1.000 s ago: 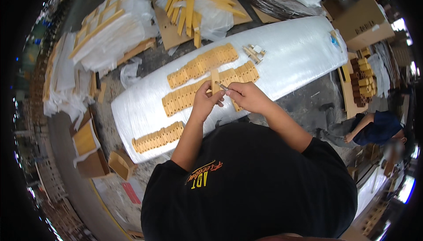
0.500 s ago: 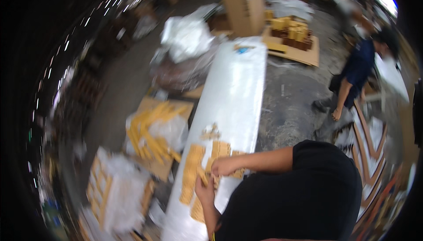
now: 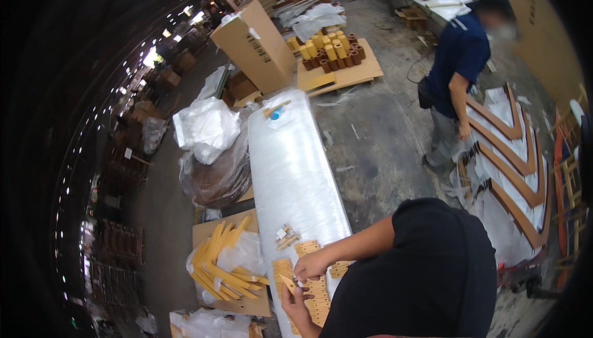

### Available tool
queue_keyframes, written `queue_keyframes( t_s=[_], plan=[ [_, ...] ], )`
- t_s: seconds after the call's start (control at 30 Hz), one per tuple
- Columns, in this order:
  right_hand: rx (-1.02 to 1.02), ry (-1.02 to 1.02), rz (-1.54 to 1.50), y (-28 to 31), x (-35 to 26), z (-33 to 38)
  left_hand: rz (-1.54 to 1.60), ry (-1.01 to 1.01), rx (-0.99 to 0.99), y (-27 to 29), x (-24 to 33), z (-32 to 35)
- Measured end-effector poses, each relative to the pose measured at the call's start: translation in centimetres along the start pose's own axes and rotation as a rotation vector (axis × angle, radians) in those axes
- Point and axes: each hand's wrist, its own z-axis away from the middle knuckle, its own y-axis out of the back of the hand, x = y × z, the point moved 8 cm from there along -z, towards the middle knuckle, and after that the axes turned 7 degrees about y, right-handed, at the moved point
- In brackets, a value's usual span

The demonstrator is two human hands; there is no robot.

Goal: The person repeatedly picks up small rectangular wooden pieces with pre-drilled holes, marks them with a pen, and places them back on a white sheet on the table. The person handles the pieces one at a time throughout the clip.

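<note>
At the near end of a long, film-wrapped table [image 3: 296,177], my left hand [image 3: 298,309] is closed around a small pale wooden piece [image 3: 288,283]. My right hand [image 3: 311,265] is pinched against the piece's upper side; whatever its fingertips hold is too small to make out. Beneath both hands lie rows of small yellowish wooden blocks with holes [image 3: 319,305], partly hidden by my hands and body. A few loose light-coloured bits [image 3: 285,237] sit just beyond the rows.
Yellow wooden strips [image 3: 225,264] lie on cardboard to the left. A wrapped bundle [image 3: 207,129] and a tall carton [image 3: 254,42] stand farther back. Yellow and brown blocks [image 3: 333,50] are on a board. At right, a person [image 3: 460,60] stands beside brown angled frames [image 3: 513,171].
My view has swung, so the table and carton appear farther left and the person more fully. Both hands stay together at the wooden piece over the rows.
</note>
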Motion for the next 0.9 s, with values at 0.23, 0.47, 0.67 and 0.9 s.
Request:
queue_keyframes(
  t_s=[0.23, 0.47, 0.67, 0.9],
  plan=[
    [0.13, 0.156, 0.158, 2.2, -1.6, 1.6, 0.412, 0.092, 0.096, 0.7, -1.5, -1.1],
    [0.154, 0.243, 0.305, 0.5, -2.4, 1.4, 0.633, 0.14, 0.105, -0.9, -2.1, -1.9],
    [0.034, 0.2, 0.105, -0.8, -1.4, 0.0, 0.412, -0.017, 0.049, -0.9, -0.5, -1.4],
    [-0.018, -0.012, -0.013, -1.6, 1.5, -0.4, 0.159, 0.021, 0.043, -0.3, -1.5, -1.4]
  ],
)
